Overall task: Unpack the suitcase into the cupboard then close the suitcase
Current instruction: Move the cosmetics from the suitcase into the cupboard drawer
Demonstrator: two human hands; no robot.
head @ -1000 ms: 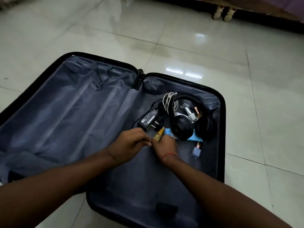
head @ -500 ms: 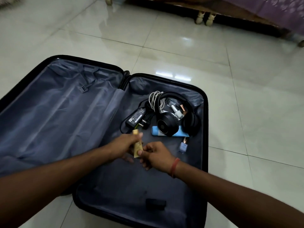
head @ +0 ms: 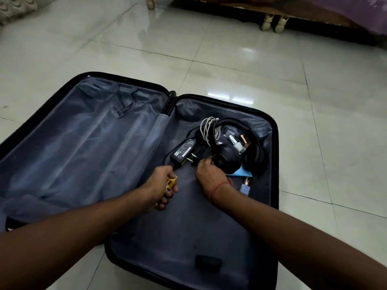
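The left hand (head: 162, 183) grips a yellow tube (head: 170, 183). The right hand (head: 208, 171), fingers curled, touches the headphones (head: 227, 159) in the suitcase (head: 275, 143).

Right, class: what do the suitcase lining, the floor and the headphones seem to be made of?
Suitcase lining: thin grey fabric, likely synthetic; it creases and has a soft sheen.
Floor: glossy tile or stone; mirror-like reflections, visible joints.
Headphones: matte black, probably plastic with padded cups.

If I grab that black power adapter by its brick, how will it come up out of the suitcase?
The power adapter looks like a rigid block, probably dense for its size. Its black cable curls loose beside it, so it will likely dangle and drag. The plug lies against the headphones near the right hand, so it may snag them.
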